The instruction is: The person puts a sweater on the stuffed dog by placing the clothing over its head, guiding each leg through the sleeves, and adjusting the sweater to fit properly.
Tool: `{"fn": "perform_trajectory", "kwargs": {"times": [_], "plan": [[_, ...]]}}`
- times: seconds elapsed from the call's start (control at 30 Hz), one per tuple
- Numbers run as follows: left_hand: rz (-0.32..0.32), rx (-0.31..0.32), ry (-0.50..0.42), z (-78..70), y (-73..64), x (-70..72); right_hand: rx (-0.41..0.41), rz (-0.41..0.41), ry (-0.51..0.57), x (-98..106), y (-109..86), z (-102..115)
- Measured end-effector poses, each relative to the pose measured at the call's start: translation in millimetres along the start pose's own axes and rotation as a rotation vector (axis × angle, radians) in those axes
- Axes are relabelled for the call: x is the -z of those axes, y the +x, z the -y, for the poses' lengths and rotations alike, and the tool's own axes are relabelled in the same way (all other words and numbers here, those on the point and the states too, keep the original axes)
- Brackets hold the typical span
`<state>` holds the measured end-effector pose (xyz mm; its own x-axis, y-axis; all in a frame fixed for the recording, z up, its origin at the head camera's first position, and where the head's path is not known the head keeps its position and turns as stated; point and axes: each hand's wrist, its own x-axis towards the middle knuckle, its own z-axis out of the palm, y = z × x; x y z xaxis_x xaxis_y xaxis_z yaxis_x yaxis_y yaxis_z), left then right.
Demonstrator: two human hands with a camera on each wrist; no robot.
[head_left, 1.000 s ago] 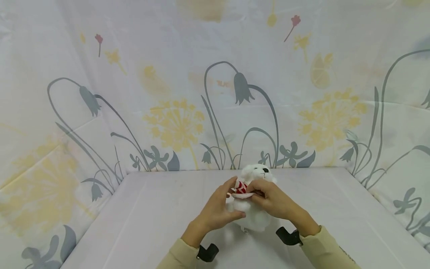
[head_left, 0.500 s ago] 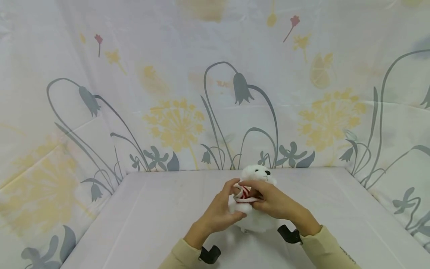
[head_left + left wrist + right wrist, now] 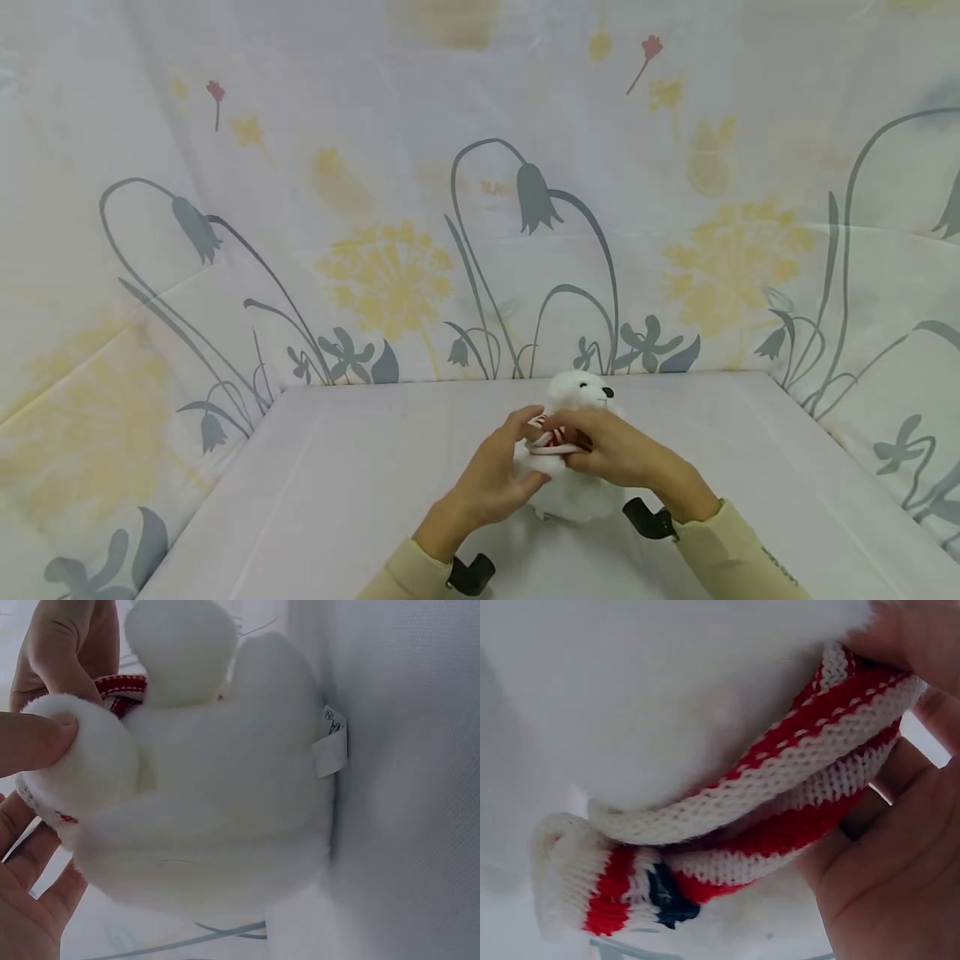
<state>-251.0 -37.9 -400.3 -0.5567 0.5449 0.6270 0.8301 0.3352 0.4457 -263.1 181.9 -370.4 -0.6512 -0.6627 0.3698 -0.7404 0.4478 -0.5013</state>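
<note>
A white plush bear (image 3: 577, 390) with a black nose sits upright on the table, its face turned to the right in the head view. Around its upper body is a red-and-white striped knitted garment (image 3: 810, 765) with a small dark patch near one end. My left hand (image 3: 491, 479) grips the bear from the left; its thumb (image 3: 45, 739) presses on a round furry paw (image 3: 94, 765), the fingers behind it. From the other side my right hand (image 3: 622, 446) pinches the edge of the knit, pulling it away from the fur. Part of the garment is hidden behind the fingers.
The white-covered table (image 3: 360, 500) reaches back to a cloth backdrop (image 3: 405, 192) printed with flowers. A black wrist mount (image 3: 471, 575) sits under the left wrist, another black mount (image 3: 648, 518) under the right. A white label (image 3: 330, 742) sticks out at the bear's base.
The bear and both hands have shifted slightly right and down in the head view. The right hand has drawn the knit a little to the right, and the bear's face turns further right.
</note>
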Motion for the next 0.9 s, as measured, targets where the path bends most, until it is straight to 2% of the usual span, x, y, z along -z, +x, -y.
{"fn": "perform_trajectory", "kwargs": {"times": [0.23,0.43,0.6,0.73,0.9], "plan": [[0.004,-0.051,0.074,1.6,0.6,-4.0,-0.016,0.014,0.001,1.6,0.6,-1.5],[0.028,-0.034,0.089,3.8,-0.6,-3.5,0.061,0.018,-0.001,0.5,1.4,-3.7],[0.049,-0.011,0.084,5.3,-0.6,-2.7,0.086,0.018,-0.005,-0.6,0.2,-5.6],[0.038,-0.016,0.124,5.9,0.5,-2.8,0.067,0.030,0.030,-1.4,-1.7,-6.1],[0.021,-0.056,0.147,6.2,0.8,-2.8,-0.014,0.071,0.096,-2.4,-2.5,-2.4]]}}
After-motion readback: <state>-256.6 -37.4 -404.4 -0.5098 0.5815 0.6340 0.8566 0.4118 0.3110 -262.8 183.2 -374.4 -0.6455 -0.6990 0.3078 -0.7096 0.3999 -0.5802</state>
